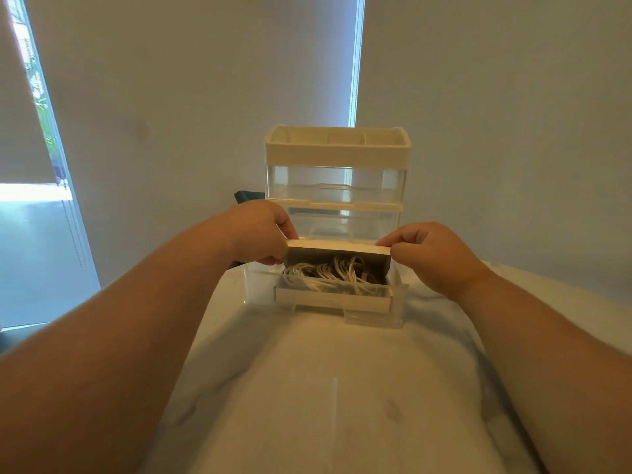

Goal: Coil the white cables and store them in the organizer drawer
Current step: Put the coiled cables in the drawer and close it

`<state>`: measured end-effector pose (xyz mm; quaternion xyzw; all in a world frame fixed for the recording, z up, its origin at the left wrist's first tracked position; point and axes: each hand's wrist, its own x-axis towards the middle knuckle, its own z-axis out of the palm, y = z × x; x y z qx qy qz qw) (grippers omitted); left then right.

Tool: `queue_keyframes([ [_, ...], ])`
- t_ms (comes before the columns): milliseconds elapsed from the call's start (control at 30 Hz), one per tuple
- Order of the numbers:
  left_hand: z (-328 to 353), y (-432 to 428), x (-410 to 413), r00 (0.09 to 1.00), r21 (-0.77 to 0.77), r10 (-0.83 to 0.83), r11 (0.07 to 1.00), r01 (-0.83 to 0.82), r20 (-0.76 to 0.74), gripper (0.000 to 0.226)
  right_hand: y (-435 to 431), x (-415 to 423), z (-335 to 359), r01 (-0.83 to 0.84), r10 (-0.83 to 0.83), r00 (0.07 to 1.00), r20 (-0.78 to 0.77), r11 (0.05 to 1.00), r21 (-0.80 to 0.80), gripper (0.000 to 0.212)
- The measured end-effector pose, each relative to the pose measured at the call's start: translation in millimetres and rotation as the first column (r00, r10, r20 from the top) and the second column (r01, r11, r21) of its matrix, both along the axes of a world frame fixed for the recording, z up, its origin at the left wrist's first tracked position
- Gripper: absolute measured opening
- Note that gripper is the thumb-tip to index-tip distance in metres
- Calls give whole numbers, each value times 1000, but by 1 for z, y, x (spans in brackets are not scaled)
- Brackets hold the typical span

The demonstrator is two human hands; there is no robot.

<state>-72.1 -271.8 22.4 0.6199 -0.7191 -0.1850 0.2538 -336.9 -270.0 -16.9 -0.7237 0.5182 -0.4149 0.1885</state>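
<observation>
Clear plastic desktop organizer (337, 186) with a cream divided top tray (337, 140) stands upright at the far end of a table covered in white cloth (342, 388). Its two upper clear drawers are pushed in, and nothing can be made out inside them. The clear bottom drawer (398, 302) is pulled out toward the camera.

Inside that drawer sits a shallow white cardboard box with a dark grey interior (333, 301), front wall facing the camera. The coiled white cables (335, 273) lie in the box in a loose bundle of several loops, filling most of its width; the ends are too tangled to tell apart.

The box's hinged lid flap, white outside and grey inside (338, 246), is raised and tilted over the cables, not closed. Left hand (260, 230) pinches the flap's left end, thumb on top and fingers curled under. Right hand (431, 254) pinches the right end the same way, fingers curled narrow. Both forearms are bare and reach in from the lower corners, well apart. Neither hand touches the cables.

A dark teal object (244, 196) shows just behind the organizer's left side, mostly hidden, so I cannot tell what it is. Grey roller blinds (171, 80) cover the back, with strips of bright window (34, 200) at the left and centre.
</observation>
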Motion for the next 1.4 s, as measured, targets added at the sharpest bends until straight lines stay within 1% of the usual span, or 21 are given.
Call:
queue_keyframes([
  [100,0,1,2,1000,18,-8,1000,8,18,27,1,0,0,-10,10,1000,-7,1000,11,22],
  [300,-3,1,4,997,25,-22,999,20,71,24,2,3,1,-17,18,999,-52,1000,9,19],
  [400,-4,2,3,989,20,-29,999,27,142,23,1,1,1,-23,26,996,-87,999,35,15],
  [533,-4,2,3,985,39,-53,998,47,164,24,-1,1,1,-21,29,992,-121,998,67,10],
  [633,-4,2,3,981,35,-60,998,54,184,25,-1,2,2,-17,27,992,-122,997,76,7],
  [767,-2,2,5,965,11,-50,999,49,256,28,2,3,4,-10,20,990,-143,997,72,5],
  [867,-1,3,5,968,26,-51,999,46,247,31,4,4,5,0,12,985,-172,998,68,8],
  [1000,-3,3,0,961,-10,-50,998,54,272,27,5,6,7,9,4,980,-197,998,67,10],
  [1100,-5,6,-6,956,-30,-33,999,44,292,37,7,9,8,19,-2,969,-245,998,66,18],
  [1200,-9,9,-17,932,-83,2,996,30,364,42,9,14,10,41,-17,950,-311,997,70,31],
  [1300,-10,11,-23,920,-119,20,992,29,391,46,10,21,10,80,-68,908,-414,997,12,39],
  [1400,-10,13,-29,911,-122,32,992,20,412,48,13,33,9,146,-161,863,-478,987,-69,46],
])
